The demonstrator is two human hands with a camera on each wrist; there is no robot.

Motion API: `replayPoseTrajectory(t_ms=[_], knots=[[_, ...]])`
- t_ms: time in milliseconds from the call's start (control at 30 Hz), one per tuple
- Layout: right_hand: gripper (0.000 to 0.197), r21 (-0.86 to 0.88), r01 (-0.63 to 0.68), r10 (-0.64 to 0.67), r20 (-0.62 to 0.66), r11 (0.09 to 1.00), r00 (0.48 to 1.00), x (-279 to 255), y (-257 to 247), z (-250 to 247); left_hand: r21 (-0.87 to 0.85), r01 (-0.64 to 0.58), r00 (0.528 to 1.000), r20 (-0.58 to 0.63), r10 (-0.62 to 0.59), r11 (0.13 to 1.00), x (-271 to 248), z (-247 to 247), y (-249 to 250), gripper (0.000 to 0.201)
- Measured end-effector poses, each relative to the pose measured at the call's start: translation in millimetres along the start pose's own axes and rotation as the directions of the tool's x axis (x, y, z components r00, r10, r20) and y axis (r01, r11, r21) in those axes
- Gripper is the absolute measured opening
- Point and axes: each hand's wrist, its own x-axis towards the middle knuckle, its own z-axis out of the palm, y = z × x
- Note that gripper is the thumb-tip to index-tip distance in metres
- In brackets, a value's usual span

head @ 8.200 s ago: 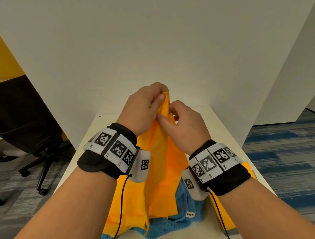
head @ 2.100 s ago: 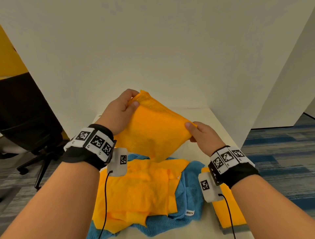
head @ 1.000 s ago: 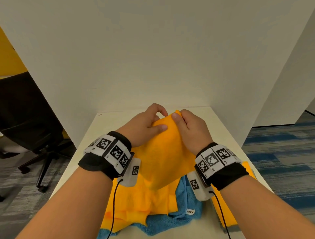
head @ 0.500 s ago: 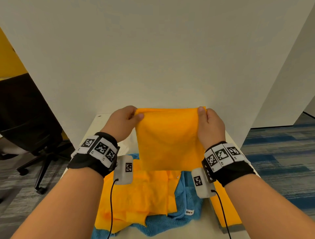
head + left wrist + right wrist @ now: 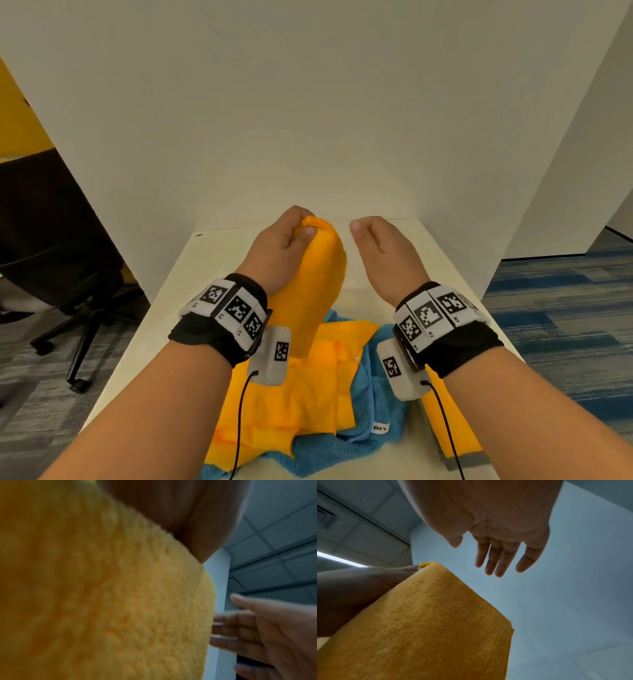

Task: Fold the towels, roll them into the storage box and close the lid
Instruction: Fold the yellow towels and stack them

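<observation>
My left hand [image 5: 291, 236] pinches the top corners of a folded orange towel [image 5: 311, 284], which hangs down above the table. The same orange towel [image 5: 102, 601] fills the left wrist view and shows as a folded slab, the orange towel [image 5: 428, 628], in the right wrist view. My right hand [image 5: 376, 246] is beside it, fingers straight and holding nothing; the right hand [image 5: 501, 550] is clear of the cloth. Below lie another orange towel [image 5: 291, 394] and a blue towel [image 5: 373, 394] in a heap. The storage box [image 5: 459, 445] with an orange top is mostly hidden under my right forearm.
The white table [image 5: 164, 325] is narrow, with white partition walls [image 5: 308, 120] behind and to the right. A black office chair [image 5: 51, 240] stands on the floor at the left. Blue carpet [image 5: 565, 308] lies at the right.
Half a second ago both hands held the towel spread wide by its top corners. Now the corners are together in my left hand, and my right hand has let go.
</observation>
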Motion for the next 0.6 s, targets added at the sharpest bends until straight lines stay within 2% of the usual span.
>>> replayPoseTrajectory(t_ms=[133,333,400,500,600], knots=[[0.034,0.007,0.105,-0.106,0.087,0.994,0.991,-2.9,-11.1,9.1,-0.055,-0.066,0.997,0.048,0.069,0.996,-0.8,6.9,3.8,0.009],[0.034,-0.023,0.129,-0.128,0.025,0.991,0.991,-3.2,-9.6,10.4,-0.082,-0.104,0.991,0.076,0.110,0.991,-4.3,5.7,7.6,0.010],[0.034,-0.065,0.124,-0.123,0.021,0.990,0.992,-3.7,-10.4,10.0,-0.084,-0.067,0.993,0.092,0.075,0.994,-6.1,4.4,8.4,0.012],[0.037,-0.112,0.075,-0.077,-0.013,0.991,0.997,-3.6,-8.3,9.5,-0.049,0.048,0.981,0.188,-0.037,0.998,-6.5,0.9,5.2,0.032],[0.039,-0.117,0.014,-0.024,-0.084,0.993,0.996,-2.0,-3.5,5.5,0.084,0.087,0.951,0.291,-0.108,0.993,-6.3,-3.9,-2.1,0.039]])
